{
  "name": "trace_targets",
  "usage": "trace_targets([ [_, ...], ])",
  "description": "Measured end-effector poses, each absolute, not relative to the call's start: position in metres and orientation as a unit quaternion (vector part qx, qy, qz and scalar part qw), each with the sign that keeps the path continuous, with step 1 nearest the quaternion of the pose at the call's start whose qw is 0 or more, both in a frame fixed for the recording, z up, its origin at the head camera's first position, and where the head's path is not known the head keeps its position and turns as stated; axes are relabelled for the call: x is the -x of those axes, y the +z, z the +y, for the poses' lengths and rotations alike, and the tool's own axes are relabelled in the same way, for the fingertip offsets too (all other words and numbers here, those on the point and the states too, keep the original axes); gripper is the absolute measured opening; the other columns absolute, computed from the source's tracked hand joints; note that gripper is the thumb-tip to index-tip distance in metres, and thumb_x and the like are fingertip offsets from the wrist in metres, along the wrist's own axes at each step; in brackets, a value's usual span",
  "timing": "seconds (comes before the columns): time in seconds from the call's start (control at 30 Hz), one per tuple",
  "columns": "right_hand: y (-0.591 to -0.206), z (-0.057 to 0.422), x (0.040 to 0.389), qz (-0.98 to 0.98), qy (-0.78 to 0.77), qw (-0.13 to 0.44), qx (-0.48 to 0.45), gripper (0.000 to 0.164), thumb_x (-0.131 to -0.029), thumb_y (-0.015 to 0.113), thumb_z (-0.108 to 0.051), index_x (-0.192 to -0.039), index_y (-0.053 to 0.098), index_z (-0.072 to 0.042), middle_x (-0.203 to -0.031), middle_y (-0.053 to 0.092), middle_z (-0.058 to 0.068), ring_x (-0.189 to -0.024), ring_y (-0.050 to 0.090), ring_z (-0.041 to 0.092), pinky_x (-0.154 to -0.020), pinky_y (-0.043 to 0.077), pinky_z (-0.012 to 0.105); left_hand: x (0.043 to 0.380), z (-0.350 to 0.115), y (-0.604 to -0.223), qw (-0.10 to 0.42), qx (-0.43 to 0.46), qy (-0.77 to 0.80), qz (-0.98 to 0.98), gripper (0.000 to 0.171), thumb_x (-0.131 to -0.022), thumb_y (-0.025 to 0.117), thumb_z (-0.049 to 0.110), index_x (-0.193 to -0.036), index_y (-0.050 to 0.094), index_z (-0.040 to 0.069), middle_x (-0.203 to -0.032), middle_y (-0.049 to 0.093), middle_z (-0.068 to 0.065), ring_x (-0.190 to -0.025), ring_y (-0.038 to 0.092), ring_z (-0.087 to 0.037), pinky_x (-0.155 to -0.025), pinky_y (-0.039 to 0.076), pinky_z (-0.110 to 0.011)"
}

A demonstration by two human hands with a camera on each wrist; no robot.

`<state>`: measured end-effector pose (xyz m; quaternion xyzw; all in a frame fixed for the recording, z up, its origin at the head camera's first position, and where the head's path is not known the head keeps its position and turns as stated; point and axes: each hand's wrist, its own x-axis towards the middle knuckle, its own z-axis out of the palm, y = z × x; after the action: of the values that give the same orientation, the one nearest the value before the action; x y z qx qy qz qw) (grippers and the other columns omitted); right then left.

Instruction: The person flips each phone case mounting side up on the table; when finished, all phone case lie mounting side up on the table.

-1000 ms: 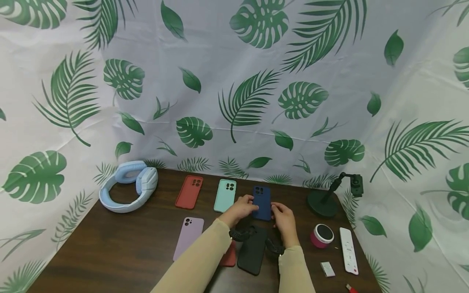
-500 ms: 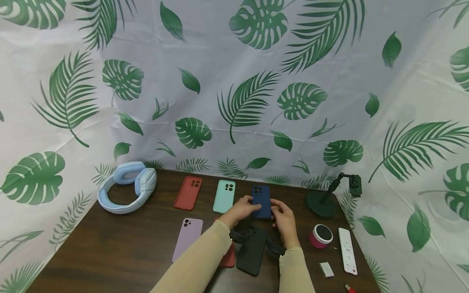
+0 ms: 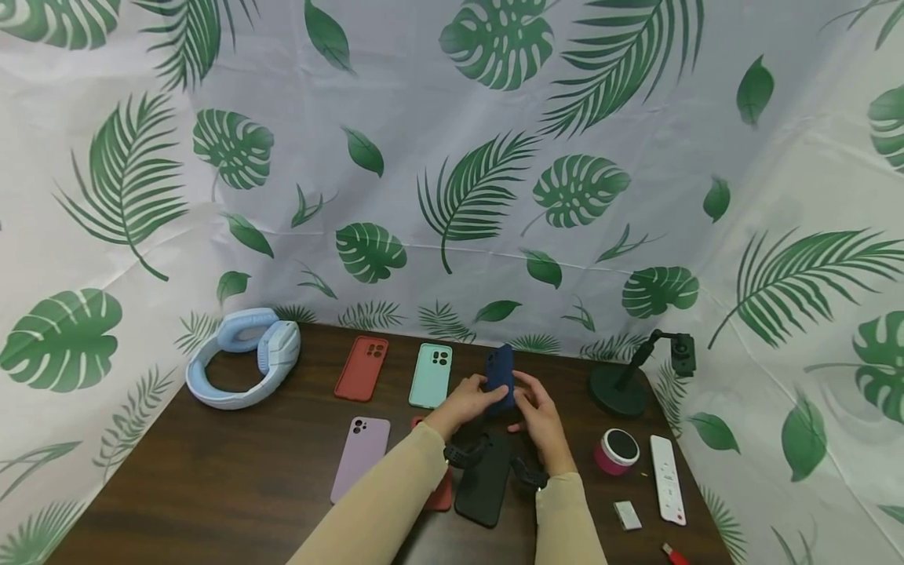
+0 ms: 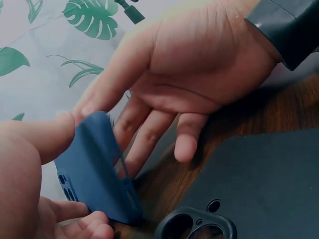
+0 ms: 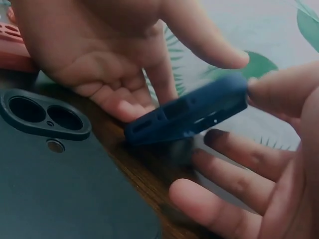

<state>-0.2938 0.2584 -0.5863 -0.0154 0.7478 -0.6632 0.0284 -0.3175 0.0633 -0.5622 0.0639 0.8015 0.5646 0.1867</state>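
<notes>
A dark blue phone case stands tilted up on its long side in front of me, held between both hands. My left hand grips its left side, thumb across the back and fingers at the far edge. My right hand holds the opposite edge, its thumb at the corner and other fingers spread behind the case. In the right wrist view, the edge of the blue case shows its port cutouts. A black phone case lies flat below my wrists, beside a red case partly hidden by my left arm.
Behind lie a red case and a mint case; a lilac case is nearer. Blue headphones stand left. To the right are a black stand, a pink-and-white jar, a white remote and a small white block.
The blue phone case has turned from lying face-on to tilted up on its side. My right hand has moved left and up, closer to the left hand.
</notes>
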Motion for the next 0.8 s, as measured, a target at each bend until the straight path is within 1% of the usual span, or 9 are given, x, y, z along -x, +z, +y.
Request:
trace_targets([
  [0.1, -0.576, 0.255, 0.288, 0.755, -0.653, 0.044, 0.041, 0.05, -0.106, 0.055, -0.027, -0.154, 0.043, -0.023, -0.139, 0.059, 0.018, -0.117, 0.061, 0.028, -0.068, 0.061, 0.046, 0.316, 0.063, -0.562, 0.183, -0.068, 0.562, 0.804, 0.087, -0.094, 0.058, 0.064, -0.15, 0.042, -0.001, -0.153, 0.041, -0.025, -0.133, 0.051, -0.039, -0.11, 0.041, -0.056],
  [0.17, -0.572, 0.253, 0.286, 0.758, -0.649, 0.048, 0.046, 0.051, -0.105, 0.056, -0.028, -0.154, 0.042, -0.024, -0.139, 0.06, 0.017, -0.118, 0.059, 0.027, -0.068, 0.061, 0.044, 0.316, 0.063, -0.563, 0.184, -0.068, 0.563, 0.803, 0.088, -0.094, 0.057, 0.066, -0.15, 0.042, 0.0, -0.153, 0.04, -0.025, -0.134, 0.05, -0.04, -0.11, 0.041, -0.057],
  [0.23, -0.573, 0.252, 0.286, 0.76, -0.647, 0.048, 0.045, 0.051, -0.105, 0.056, -0.029, -0.154, 0.041, -0.024, -0.138, 0.06, 0.016, -0.12, 0.058, 0.028, -0.068, 0.061, 0.044, 0.316, 0.063, -0.563, 0.185, -0.069, 0.566, 0.801, 0.089, -0.093, 0.056, 0.068, -0.15, 0.043, 0.001, -0.154, 0.04, -0.025, -0.134, 0.049, -0.04, -0.111, 0.041, -0.057],
  [0.33, -0.581, 0.253, 0.292, 0.762, -0.645, 0.044, 0.039, 0.054, -0.104, 0.057, -0.034, -0.154, 0.041, -0.027, -0.141, 0.059, 0.015, -0.125, 0.056, 0.031, -0.069, 0.06, 0.046, 0.318, 0.063, -0.562, 0.186, -0.07, 0.566, 0.8, 0.091, -0.091, 0.056, 0.071, -0.149, 0.045, 0.002, -0.154, 0.04, -0.025, -0.135, 0.049, -0.042, -0.111, 0.041, -0.058],
  [0.4, -0.587, 0.254, 0.295, 0.765, -0.641, 0.04, 0.037, 0.056, -0.103, 0.058, -0.038, -0.155, 0.039, -0.028, -0.143, 0.059, 0.015, -0.128, 0.054, 0.033, -0.07, 0.06, 0.048, 0.318, 0.063, -0.562, 0.186, -0.069, 0.569, 0.798, 0.088, -0.092, 0.056, 0.07, -0.148, 0.047, 0.004, -0.154, 0.04, -0.025, -0.136, 0.049, -0.042, -0.11, 0.041, -0.059],
  [0.5, -0.595, 0.254, 0.298, 0.773, -0.633, 0.036, 0.039, 0.058, -0.101, 0.058, -0.043, -0.155, 0.038, -0.032, -0.143, 0.059, 0.014, -0.129, 0.053, 0.033, -0.069, 0.06, 0.046, 0.319, 0.064, -0.563, 0.188, -0.065, 0.573, 0.795, 0.079, -0.094, 0.056, 0.066, -0.146, 0.051, 0.006, -0.151, 0.044, -0.022, -0.135, 0.049, -0.041, -0.11, 0.041, -0.059],
  [0.6, -0.599, 0.254, 0.299, 0.777, -0.628, 0.03, 0.04, 0.053, -0.1, 0.06, -0.044, -0.148, 0.043, -0.033, -0.138, 0.062, 0.011, -0.124, 0.056, 0.035, -0.067, 0.059, 0.043, 0.32, 0.066, -0.564, 0.188, -0.059, 0.568, 0.799, 0.071, -0.095, 0.055, 0.064, -0.142, 0.056, 0.01, -0.148, 0.049, -0.019, -0.134, 0.05, -0.04, -0.109, 0.041, -0.059],
  [0.73, -0.601, 0.252, 0.299, 0.784, -0.618, 0.024, 0.047, 0.042, -0.098, 0.064, -0.043, -0.137, 0.054, -0.029, -0.132, 0.067, 0.008, -0.114, 0.06, 0.034, -0.064, 0.058, 0.04, 0.319, 0.066, -0.565, 0.185, -0.056, 0.566, 0.801, 0.064, -0.096, 0.053, 0.064, -0.136, 0.06, 0.014, -0.143, 0.056, -0.014, -0.132, 0.052, -0.037, -0.107, 0.042, -0.058],
  [0.8, -0.601, 0.251, 0.299, 0.788, -0.613, 0.022, 0.051, 0.038, -0.099, 0.064, -0.041, -0.134, 0.058, -0.028, -0.131, 0.067, 0.007, -0.113, 0.061, 0.032, -0.062, 0.057, 0.039, 0.32, 0.066, -0.564, 0.192, -0.055, 0.582, 0.788, 0.059, -0.098, 0.051, 0.062, -0.133, 0.061, 0.015, -0.14, 0.058, -0.012, -0.132, 0.053, -0.035, -0.107, 0.042, -0.057],
])
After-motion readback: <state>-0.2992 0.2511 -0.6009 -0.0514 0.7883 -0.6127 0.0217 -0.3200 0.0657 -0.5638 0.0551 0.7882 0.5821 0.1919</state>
